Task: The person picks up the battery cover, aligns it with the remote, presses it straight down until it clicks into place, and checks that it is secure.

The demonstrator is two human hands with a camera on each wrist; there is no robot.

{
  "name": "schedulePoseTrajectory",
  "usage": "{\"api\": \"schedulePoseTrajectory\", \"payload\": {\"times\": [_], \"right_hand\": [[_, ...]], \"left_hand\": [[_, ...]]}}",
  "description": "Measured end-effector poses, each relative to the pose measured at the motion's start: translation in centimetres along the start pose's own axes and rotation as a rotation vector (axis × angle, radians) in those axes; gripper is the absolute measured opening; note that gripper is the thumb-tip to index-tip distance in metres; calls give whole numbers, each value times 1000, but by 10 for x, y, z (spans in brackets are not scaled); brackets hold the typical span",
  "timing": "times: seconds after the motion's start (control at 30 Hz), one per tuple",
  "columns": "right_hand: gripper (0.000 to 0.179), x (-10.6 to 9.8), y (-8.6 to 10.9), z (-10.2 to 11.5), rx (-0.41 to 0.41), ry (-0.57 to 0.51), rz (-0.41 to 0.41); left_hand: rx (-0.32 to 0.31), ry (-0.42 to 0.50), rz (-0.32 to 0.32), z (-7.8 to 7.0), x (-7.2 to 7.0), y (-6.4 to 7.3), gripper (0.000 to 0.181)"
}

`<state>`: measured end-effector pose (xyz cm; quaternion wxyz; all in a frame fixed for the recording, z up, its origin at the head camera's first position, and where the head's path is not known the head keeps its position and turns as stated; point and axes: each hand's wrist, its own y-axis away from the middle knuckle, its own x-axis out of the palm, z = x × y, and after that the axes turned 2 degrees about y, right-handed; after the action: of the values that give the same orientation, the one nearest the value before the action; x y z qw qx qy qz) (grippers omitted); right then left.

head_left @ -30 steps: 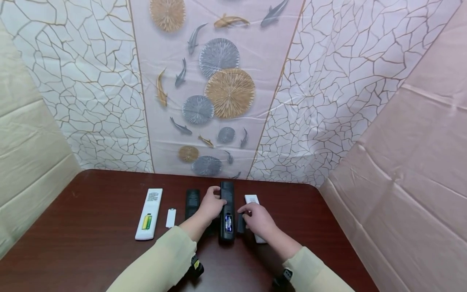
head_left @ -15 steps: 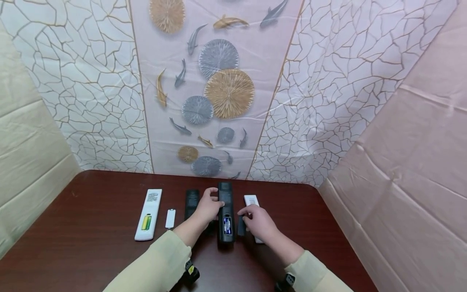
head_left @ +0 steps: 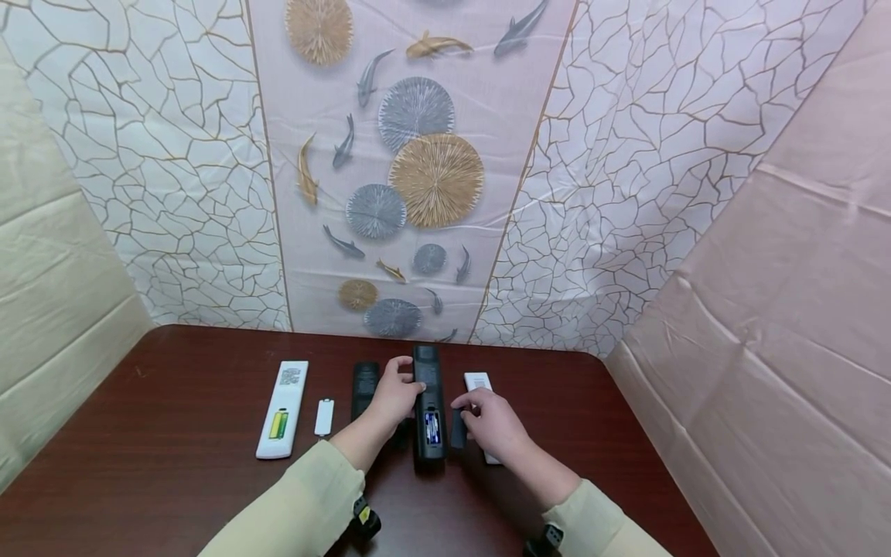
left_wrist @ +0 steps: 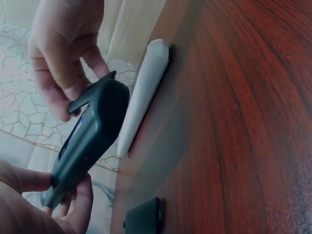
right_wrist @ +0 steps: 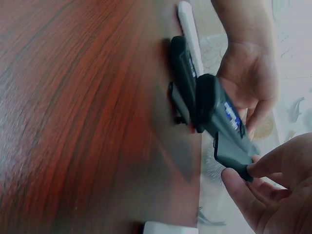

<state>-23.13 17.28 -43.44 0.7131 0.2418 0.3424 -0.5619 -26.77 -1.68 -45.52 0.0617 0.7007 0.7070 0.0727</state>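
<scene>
My left hand [head_left: 391, 401] grips a black remote control [head_left: 427, 375], back side up and held above the table, thumb on one edge and fingers round the other. Its battery bay is uncovered, and blue batteries [head_left: 433, 428] show inside. Between thumb and fingers of my right hand [head_left: 496, 424] is a black battery cover [right_wrist: 233, 156]. In the right wrist view the cover stands just beside the remote's lower end. Seen from the left wrist, the cover [left_wrist: 90, 93] overlaps the remote's near end.
A white remote [head_left: 281, 410] and a white battery cover [head_left: 324, 418] lie at the left of the dark red table [head_left: 174, 495]. Another black remote [head_left: 364, 387] lies beside my left hand, another black cover [left_wrist: 144, 217] near it. A second white remote [head_left: 479, 381] is partly under my right hand.
The black remote has shifted slightly left with my left hand. My right hand keeps its pinch on the battery cover and has hardly moved.
</scene>
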Motion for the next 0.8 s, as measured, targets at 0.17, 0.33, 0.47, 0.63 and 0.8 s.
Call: {"api": "schedulePoseTrajectory", "payload": {"times": [0.17, 0.33, 0.47, 0.63, 0.8], "right_hand": [[20, -1, 2, 9, -24, -34, -11], [19, 3, 3, 17, -61, -40, -14], [19, 8, 3, 24, -73, -33, -5], [19, 12, 1, 27, -95, -28, -5], [19, 15, 0, 28, -117, -29, -5]], "left_hand": [[0, -6, -9, 1, -1, 0, 52], [9, -17, -8, 2, -1, 2, 51], [9, -17, 5, 1, -2, 4, 51], [10, -17, 13, 0, -3, 4, 51], [7, -15, 10, 0, -4, 5, 51]]}}
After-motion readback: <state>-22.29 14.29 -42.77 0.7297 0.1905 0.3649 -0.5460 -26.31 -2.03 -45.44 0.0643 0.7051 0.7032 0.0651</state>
